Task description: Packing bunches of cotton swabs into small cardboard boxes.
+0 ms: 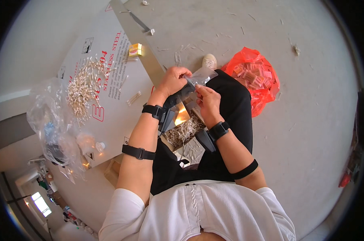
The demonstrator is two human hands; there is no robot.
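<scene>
Clear bag (205, 75) partly hidden, shirt (230, 209) cut off below

Just right of the white tabletop (121, 108), the left hand (172, 82) and the right hand (209, 100) pinched a small clear bag (204, 74) in their fingers. An open box (182, 115) of thin sticks (186, 132) sat near the tabletop's right side. On the tabletop lay a heap of cotton swabs (81, 94) — with a small yellow box (135, 50) by its far right edge — and crumpled clear plastic (49, 114) covered its left edge. Well to its right, a red bag (252, 53) held pink packets (255, 75).
</scene>
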